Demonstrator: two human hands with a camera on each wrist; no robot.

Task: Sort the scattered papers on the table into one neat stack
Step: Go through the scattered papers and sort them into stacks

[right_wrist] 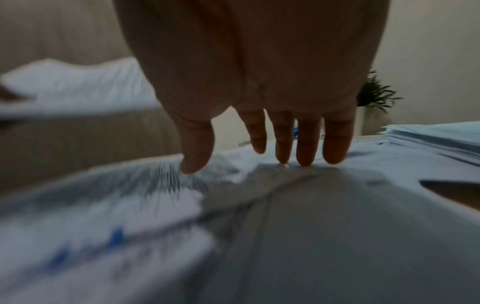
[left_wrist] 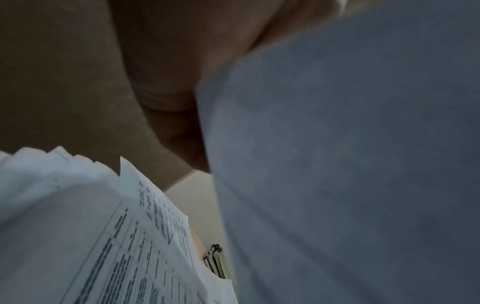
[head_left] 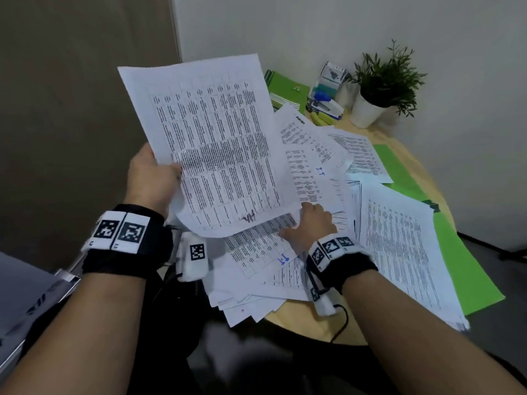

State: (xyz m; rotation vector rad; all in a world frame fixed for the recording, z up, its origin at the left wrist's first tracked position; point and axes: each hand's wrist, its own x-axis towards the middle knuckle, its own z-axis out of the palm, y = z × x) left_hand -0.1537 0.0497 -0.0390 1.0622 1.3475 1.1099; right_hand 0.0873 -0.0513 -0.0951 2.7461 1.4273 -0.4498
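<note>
In the head view a printed sheet (head_left: pixel 211 143) is gripped at its left edge by the left hand (head_left: pixel 151 178) and held raised above the papers (head_left: pixel 313 172) scattered over the table (head_left: pixel 405 155). The right hand (head_left: pixel 309 223) is laid on those papers near the middle. Only the right wrist view shows its fingers (right_wrist: pixel 306 142) straight, tips touching paper, grasping nothing; the left wrist view is mostly filled by the sheet's blank back.

White wall (head_left: pixel 342 29) behind the round wooden table (head_left: pixel 302 312), beyond the fingers. Brown panel (head_left: pixel 71 95) left of them. Potted plant (head_left: pixel 382 84) in the far right corner. Dark floor (head_left: pixel 484 246) at right. Even, soft light.
</note>
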